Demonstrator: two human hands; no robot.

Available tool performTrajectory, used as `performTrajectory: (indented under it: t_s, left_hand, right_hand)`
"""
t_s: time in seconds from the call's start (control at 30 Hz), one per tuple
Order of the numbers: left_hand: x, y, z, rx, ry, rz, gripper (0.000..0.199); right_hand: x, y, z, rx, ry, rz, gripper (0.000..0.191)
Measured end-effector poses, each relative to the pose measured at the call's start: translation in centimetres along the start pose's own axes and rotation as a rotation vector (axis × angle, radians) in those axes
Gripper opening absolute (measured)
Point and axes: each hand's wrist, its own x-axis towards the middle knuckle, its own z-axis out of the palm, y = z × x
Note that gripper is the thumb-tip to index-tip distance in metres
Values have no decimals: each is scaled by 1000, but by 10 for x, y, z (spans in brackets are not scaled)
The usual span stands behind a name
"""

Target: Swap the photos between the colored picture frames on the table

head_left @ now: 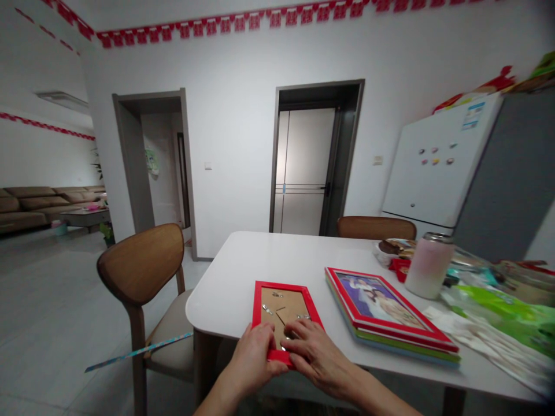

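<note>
A red picture frame [257,300] lies face down at the near edge of the white table, its brown backing board [274,312] upward. Small metal clips [267,310] and a slit show on the board. My left hand [255,353] grips the near left corner, thumb along the near edge. My right hand [314,353] is closed over the near right part, its bent fingers pressed on the board beside a metal clip; the fingertips partly hide what they touch. Right of it lies a stack of picture frames [390,320], the red top one holding a photo of people.
On the table [243,254], a pink-white bottle [430,266], a green plastic package [498,306] and white cloth gloves [472,341] are at right. Wooden chairs [145,266] stand left and behind. A patterned blue strip [139,351] crosses the left chair.
</note>
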Motion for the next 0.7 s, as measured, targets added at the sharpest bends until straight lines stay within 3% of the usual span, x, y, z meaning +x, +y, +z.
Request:
performTrajectory:
  t_s: [0.07, 0.17, 0.23, 0.4, 0.6, 0.7]
  left_hand:
    - [0, 0, 0, -6, 14, 7, 34]
    - [0, -1, 1, -32, 27, 3, 35]
    - [0, -1, 1, -48, 20, -3, 37]
    - [0, -2, 0, -59, 21, -24, 38]
    - [-2, -5, -1, -42, 32, -29, 42]
    - [-3, -4, -1, -56, 28, -44, 35]
  right_hand:
    - [-3, 3, 0, -26, -32, -28, 21]
    - [-8, 9, 6, -87, -69, -53, 38]
    - [-7, 12, 13, -123, -76, -29, 46]
    - [0, 11, 25, -134, -39, 52, 44]
    - [-3, 6, 10, -34, -47, -8, 34]
    - [7, 8, 6, 51, -21, 36, 32]
